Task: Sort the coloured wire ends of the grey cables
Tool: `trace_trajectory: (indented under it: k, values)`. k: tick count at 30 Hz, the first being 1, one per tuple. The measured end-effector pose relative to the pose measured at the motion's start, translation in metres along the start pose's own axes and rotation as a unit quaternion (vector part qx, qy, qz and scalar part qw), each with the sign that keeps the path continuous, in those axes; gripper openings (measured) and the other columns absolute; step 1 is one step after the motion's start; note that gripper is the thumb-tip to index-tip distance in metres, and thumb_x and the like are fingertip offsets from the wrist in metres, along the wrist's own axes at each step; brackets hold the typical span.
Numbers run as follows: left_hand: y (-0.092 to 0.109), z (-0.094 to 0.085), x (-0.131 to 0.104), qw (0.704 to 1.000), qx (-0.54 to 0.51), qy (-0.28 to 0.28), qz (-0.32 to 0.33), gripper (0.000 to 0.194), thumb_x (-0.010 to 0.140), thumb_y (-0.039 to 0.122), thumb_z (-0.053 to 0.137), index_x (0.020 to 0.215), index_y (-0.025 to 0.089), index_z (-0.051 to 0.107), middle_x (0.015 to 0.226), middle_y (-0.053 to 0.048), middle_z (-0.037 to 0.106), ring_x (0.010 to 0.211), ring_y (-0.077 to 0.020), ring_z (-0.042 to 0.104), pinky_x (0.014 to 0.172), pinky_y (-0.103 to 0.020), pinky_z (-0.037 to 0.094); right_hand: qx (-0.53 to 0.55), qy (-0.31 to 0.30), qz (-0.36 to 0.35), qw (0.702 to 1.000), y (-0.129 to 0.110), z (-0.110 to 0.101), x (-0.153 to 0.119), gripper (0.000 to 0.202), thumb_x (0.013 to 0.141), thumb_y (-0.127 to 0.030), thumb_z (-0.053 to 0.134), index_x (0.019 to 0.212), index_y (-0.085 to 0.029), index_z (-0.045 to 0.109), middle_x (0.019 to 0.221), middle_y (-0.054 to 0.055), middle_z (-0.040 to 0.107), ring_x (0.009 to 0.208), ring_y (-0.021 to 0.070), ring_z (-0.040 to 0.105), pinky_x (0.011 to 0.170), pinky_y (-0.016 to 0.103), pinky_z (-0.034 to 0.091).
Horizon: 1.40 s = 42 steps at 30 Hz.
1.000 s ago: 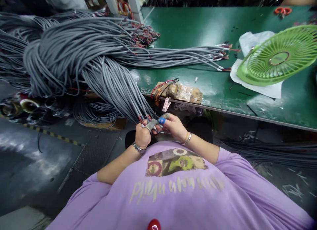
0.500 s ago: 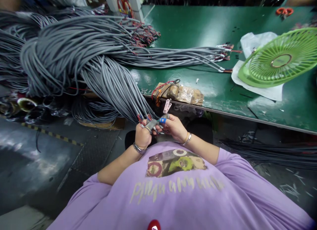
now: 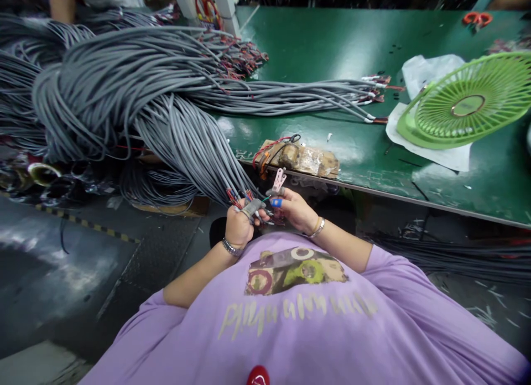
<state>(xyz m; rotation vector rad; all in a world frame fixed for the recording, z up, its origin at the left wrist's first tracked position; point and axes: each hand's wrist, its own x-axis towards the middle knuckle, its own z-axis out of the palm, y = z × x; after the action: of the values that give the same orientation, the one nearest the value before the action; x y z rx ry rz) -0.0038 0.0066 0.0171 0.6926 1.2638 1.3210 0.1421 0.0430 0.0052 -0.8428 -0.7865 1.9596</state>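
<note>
My left hand (image 3: 238, 227) is closed around the stripped end of a grey cable, among a bundle of grey cables (image 3: 203, 147) that hangs off the table toward me. Red, blue and white wire ends (image 3: 236, 197) poke out around its fingers, and a grey wrap covers the thumb. Just to the right, my right hand (image 3: 299, 212) has thumb and forefinger pinched together, with blue tape on one digit and grey wrap on another. A thin green wire (image 3: 265, 199) runs between the hands to these fingertips. Its far end is hidden by the fingers.
A pink clothespin (image 3: 279, 179) stands by the edge of the green table (image 3: 315, 47), near a taped wooden block (image 3: 309, 157). More grey cables (image 3: 286, 96) lie behind. A green fan (image 3: 468, 105) and orange-handled scissors (image 3: 477, 21) are at right. Another person's arm (image 3: 61, 3) shows top left.
My right hand has drawn slightly right, widening the gap to my left hand, and the green wire now shows between them. My left hand stays put. The other person's arm has moved further into view.
</note>
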Motion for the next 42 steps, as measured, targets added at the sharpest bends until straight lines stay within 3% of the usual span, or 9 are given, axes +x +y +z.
trace_trajectory:
  k: [2, 4, 12, 15, 22, 28, 33, 37, 42]
  values:
    - [0.001, 0.000, 0.000, 1.000, 0.003, -0.006, 0.006, 0.029, 0.065, 0.036, 0.077, 0.060, 0.015, 0.057, 0.050, -0.001, 0.063, 0.044, -0.0134, 0.063, 0.036, -0.018, 0.034, -0.009, -0.034, 0.009, 0.999, 0.001, -0.001, 0.001, 0.042, 0.057, -0.031, 0.084, 0.091, -0.016, 0.063, 0.070, -0.003, 0.062, 0.054, 0.0073, 0.050, 0.051, 0.021, 0.037]
    - [0.000, 0.001, -0.001, 1.000, 0.012, -0.015, 0.013, 0.031, 0.066, 0.037, 0.077, 0.058, 0.015, 0.057, 0.050, -0.001, 0.063, 0.044, -0.0132, 0.062, 0.036, -0.018, 0.034, -0.030, -0.049, 0.006, 0.998, 0.002, -0.001, 0.001, 0.041, 0.060, -0.036, 0.084, 0.088, -0.015, 0.063, 0.069, -0.002, 0.062, 0.054, 0.0081, 0.051, 0.050, 0.022, 0.036]
    - [-0.015, -0.015, -0.001, 0.979, 0.157, -0.109, 0.069, 0.026, 0.077, 0.037, 0.072, 0.067, 0.014, 0.068, 0.061, -0.004, 0.070, 0.047, -0.0108, 0.059, 0.044, -0.022, 0.045, -0.072, -0.010, 0.017, 0.997, -0.001, 0.002, -0.004, 0.045, 0.056, -0.046, 0.085, 0.072, -0.016, 0.055, 0.052, -0.005, 0.055, 0.044, 0.0067, 0.044, 0.044, 0.021, 0.031]
    - [-0.014, -0.013, -0.002, 0.982, 0.147, -0.098, 0.072, 0.026, 0.076, 0.037, 0.072, 0.066, 0.014, 0.068, 0.060, -0.004, 0.069, 0.047, -0.0112, 0.060, 0.043, -0.021, 0.045, -0.073, -0.006, 0.031, 0.997, 0.000, 0.001, -0.003, 0.046, 0.055, -0.046, 0.086, 0.070, -0.016, 0.054, 0.051, -0.005, 0.054, 0.042, 0.0065, 0.043, 0.042, 0.020, 0.029]
    - [0.002, 0.005, -0.002, 1.000, 0.012, 0.003, 0.014, 0.027, 0.063, 0.037, 0.077, 0.063, 0.014, 0.063, 0.050, -0.001, 0.063, 0.044, -0.0139, 0.063, 0.035, -0.018, 0.035, -0.010, 0.022, 0.010, 1.000, 0.001, -0.002, 0.003, 0.036, 0.057, -0.034, 0.082, 0.063, -0.018, 0.051, 0.049, -0.007, 0.049, 0.045, 0.0058, 0.040, 0.045, 0.019, 0.031]
    - [0.008, 0.007, -0.005, 1.000, 0.011, -0.001, 0.018, 0.027, 0.065, 0.039, 0.074, 0.067, 0.013, 0.066, 0.050, -0.002, 0.063, 0.044, -0.0135, 0.063, 0.036, -0.019, 0.033, 0.053, 0.022, 0.034, 0.998, -0.003, -0.012, 0.005, 0.026, 0.062, -0.030, 0.077, 0.068, -0.018, 0.055, 0.056, -0.006, 0.050, 0.049, 0.0058, 0.040, 0.048, 0.020, 0.037]
    - [0.013, 0.014, -0.009, 0.999, 0.013, -0.042, 0.029, 0.027, 0.065, 0.039, 0.075, 0.066, 0.014, 0.066, 0.050, -0.002, 0.063, 0.044, -0.0134, 0.062, 0.036, -0.019, 0.032, 0.087, 0.002, 0.076, 0.993, -0.013, -0.016, 0.014, 0.036, 0.070, -0.047, 0.074, 0.082, -0.016, 0.063, 0.072, 0.000, 0.060, 0.057, 0.0074, 0.047, 0.053, 0.021, 0.043]
    - [0.016, 0.024, -0.007, 0.998, 0.017, -0.057, 0.032, 0.029, 0.064, 0.041, 0.077, 0.065, 0.014, 0.065, 0.050, -0.001, 0.063, 0.043, -0.0132, 0.062, 0.035, -0.019, 0.032, 0.013, -0.004, 0.001, 1.000, -0.017, -0.012, 0.021, 0.048, 0.067, -0.061, 0.074, 0.078, -0.016, 0.062, 0.064, -0.002, 0.055, 0.052, 0.0065, 0.040, 0.048, 0.021, 0.035]
    - [0.015, 0.029, -0.001, 0.998, 0.011, -0.056, 0.019, 0.029, 0.063, 0.039, 0.077, 0.062, 0.013, 0.064, 0.048, -0.001, 0.061, 0.043, -0.0133, 0.062, 0.035, -0.018, 0.031, -0.061, 0.108, -0.126, 0.984, -0.008, -0.010, 0.026, 0.055, 0.066, -0.071, 0.069, 0.066, -0.018, 0.054, 0.052, -0.006, 0.045, 0.048, 0.0061, 0.033, 0.048, 0.022, 0.029]
